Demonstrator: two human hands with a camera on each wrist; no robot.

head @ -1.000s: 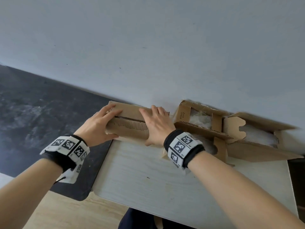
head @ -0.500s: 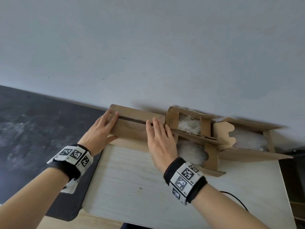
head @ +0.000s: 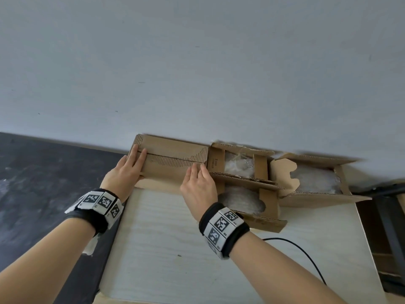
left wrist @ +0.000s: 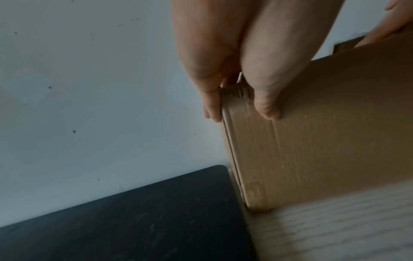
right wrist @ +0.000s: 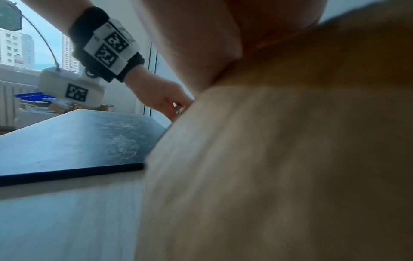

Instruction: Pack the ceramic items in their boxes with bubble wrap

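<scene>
Both my left hand (head: 123,172) and right hand (head: 198,186) press straight fingers, gripping nothing, on opposite ends of the closed box (head: 168,173) at mid-frame, to hold its flaps seated.

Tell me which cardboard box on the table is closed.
The leftmost box, under the left hand and right hand, has its flaps shut; the boxes to its right stand open, showing bubble wrap.
</scene>
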